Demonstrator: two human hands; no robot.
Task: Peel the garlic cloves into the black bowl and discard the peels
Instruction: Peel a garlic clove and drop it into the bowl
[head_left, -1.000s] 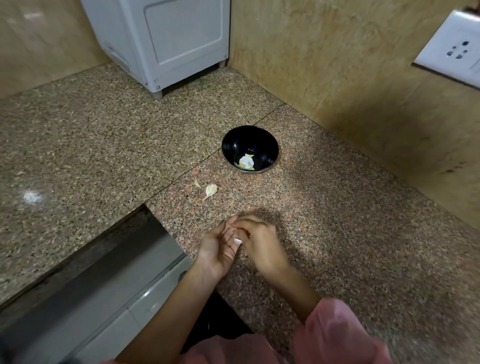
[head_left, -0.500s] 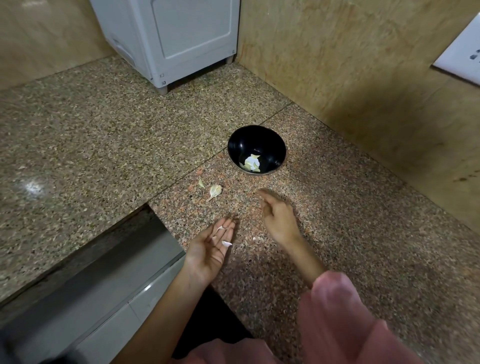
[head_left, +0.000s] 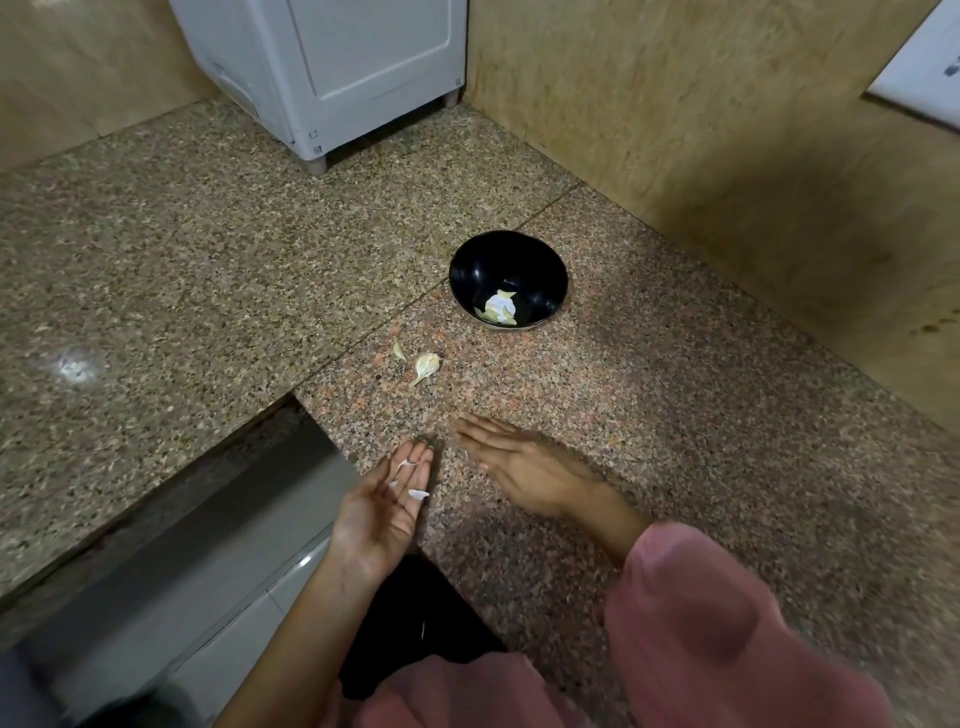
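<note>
Granite counter (head_left: 675, 415): unpeeled garlic clove (head_left: 426, 365) beyond both open hands.

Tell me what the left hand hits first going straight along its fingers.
Likely the black bowl: the left hand aims just right of the garlic clove on the counter, though depth is unclear.

Loose pink sleeve (head_left: 727, 623) on the right arm, bare hands and forearms
</note>
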